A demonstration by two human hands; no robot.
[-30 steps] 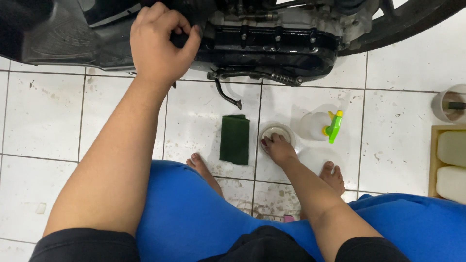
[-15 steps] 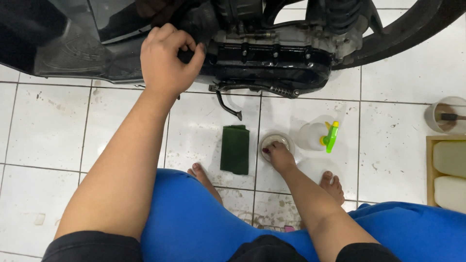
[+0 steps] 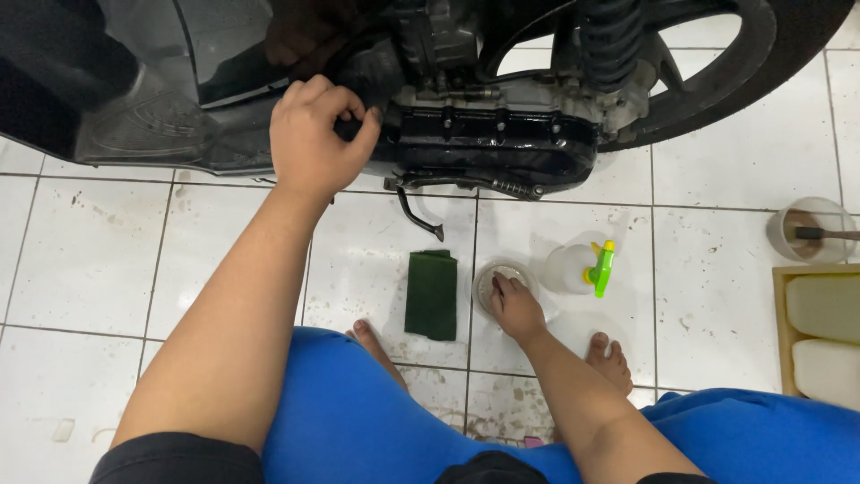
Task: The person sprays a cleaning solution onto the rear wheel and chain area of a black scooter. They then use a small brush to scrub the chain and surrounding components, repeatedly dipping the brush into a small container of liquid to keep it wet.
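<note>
Left hand (image 3: pixel 315 139) in closed grip on dark part at scooter engine case (image 3: pixel 497 143); right hand (image 3: pixel 515 307) fingertips pressed into small round tin (image 3: pixel 502 280) on floor, beside green cloth (image 3: pixel 431 294); better take little paste, keep left wrist steady

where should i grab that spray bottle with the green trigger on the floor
Probably by the neck just below the green trigger head, coming from above. The spray bottle appears to stand upright on the white tiled floor, its clear body wide and rounded, so the narrow neck gives the surest grip. The right hand rests beside it, on the small round dish.
</note>
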